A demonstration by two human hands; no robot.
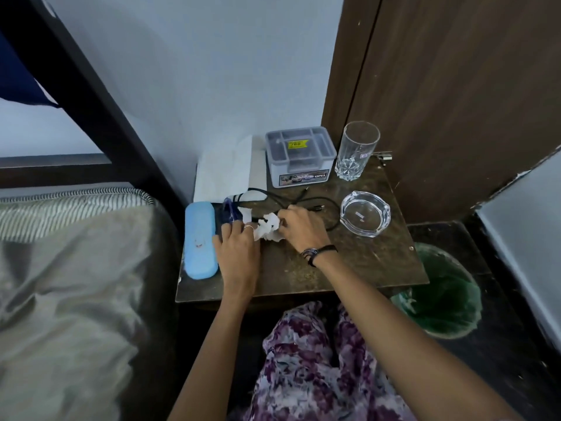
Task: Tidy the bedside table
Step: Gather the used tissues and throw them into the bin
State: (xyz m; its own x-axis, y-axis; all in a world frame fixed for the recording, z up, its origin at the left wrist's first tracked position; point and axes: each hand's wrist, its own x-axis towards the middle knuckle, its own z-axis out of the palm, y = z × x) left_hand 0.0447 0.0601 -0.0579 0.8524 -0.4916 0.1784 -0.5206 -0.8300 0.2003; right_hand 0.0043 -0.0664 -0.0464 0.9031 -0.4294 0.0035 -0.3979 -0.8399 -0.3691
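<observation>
Bedside table (349, 268) bears glass (357, 151), ashtray (365, 213), case (200, 240)

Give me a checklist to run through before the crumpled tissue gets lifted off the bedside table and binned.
1. Both hands on the crumpled tissue: ok, left hand and right hand meet at it.
2. Tissue free of the black cable: cannot tell, the cable runs right beside it.
3. Bin within reach: ok, it stands open beside the table, to the right.
4. Path to the bin clear: not ok, glass ashtray sits on that side.
5. Drinking glass safe: ok, upright at the back.
</observation>
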